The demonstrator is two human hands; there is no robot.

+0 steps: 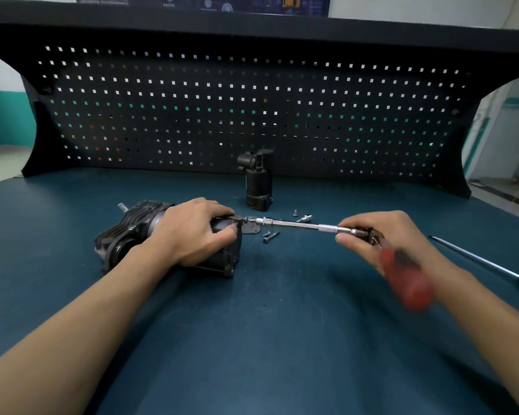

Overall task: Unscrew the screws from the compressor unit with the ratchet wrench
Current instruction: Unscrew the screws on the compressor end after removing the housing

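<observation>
1. Compressor unit (126,232) lies on its side on the left part of the blue table (282,339).
2. Your left hand (192,232) sits on top of it. The fingers are curled round its right end and hold it tight.
3. Farther back, near the middle, a black part (258,181) stands up in front of the pegboard (252,115).
4. Loose screws (270,236) lie on the table just right of the unit. A small silver socket (304,218) lies a bit behind them.
5. Your ratchet wrench (300,225) has a long silver bar that lies level, with its tip at the unit's right end.
6. Your right hand (381,238) pinches the bar's other end between fingers and thumb. The red handle below it is blurry.
7. A screwdriver (486,262) lies on the table at the far right, well apart from your hand.
</observation>
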